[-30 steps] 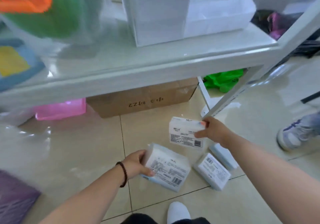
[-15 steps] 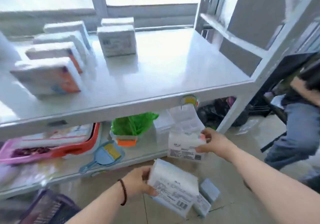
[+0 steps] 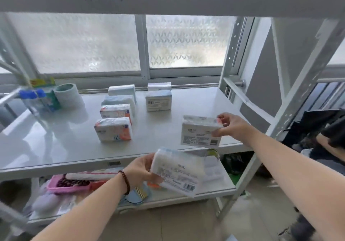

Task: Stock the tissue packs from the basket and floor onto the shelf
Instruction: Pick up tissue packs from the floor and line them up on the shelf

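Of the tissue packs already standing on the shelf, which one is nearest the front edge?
The orange-patterned pack at the front of the left row. A second orange pack and paler ones stand behind it; the white barcode pack sits farther back.

A white tissue pack (image 3: 201,131) stands upright in the air at right of centre, barcode panel facing the camera, over the front edge of the white shelf (image 3: 56,147). A second, larger white tissue pack (image 3: 177,171) tilts at lower centre, below the shelf's front edge. On the shelf, a row of four packs (image 3: 116,113) runs back at centre, the two nearest with orange print; two more white packs (image 3: 158,97) stand to their right.
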